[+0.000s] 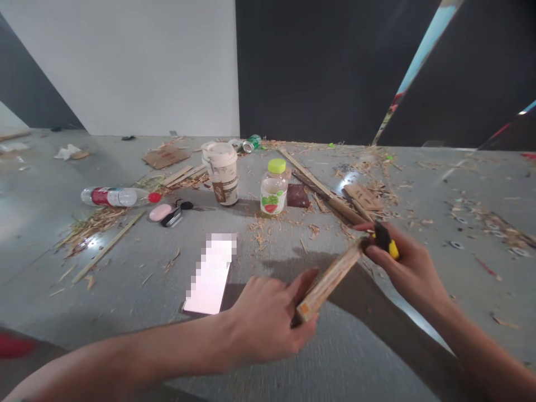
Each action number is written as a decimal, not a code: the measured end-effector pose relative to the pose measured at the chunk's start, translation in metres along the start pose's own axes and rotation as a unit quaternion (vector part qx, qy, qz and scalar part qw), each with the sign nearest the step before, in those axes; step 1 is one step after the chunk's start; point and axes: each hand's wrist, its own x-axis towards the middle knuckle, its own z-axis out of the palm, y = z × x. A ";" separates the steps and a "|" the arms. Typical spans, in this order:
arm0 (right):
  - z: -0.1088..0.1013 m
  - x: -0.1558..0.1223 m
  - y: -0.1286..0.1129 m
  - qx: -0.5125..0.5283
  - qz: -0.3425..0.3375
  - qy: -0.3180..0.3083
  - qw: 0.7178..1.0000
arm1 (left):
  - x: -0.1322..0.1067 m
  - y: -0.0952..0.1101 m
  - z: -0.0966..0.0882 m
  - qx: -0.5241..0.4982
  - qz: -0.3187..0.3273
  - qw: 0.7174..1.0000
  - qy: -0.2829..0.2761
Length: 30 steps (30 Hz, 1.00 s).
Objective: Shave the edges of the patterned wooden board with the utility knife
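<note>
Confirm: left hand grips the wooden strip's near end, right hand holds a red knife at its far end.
Not red: the head view shows the knife in the right hand is yellow and black. The left hand does grip the wooden strip.

workshop floor, wood shavings [90, 223], offcuts [322, 190]

I can't read any words or numbers here. The little bottle [273, 194] has a label with red and green pictures. The cup [221, 174] has a brown tag. Any letters are too small.
</note>
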 end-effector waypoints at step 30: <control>-0.023 -0.020 0.003 -0.409 -0.109 0.019 0.906 | 0.001 -0.002 0.018 0.133 0.014 0.991 0.024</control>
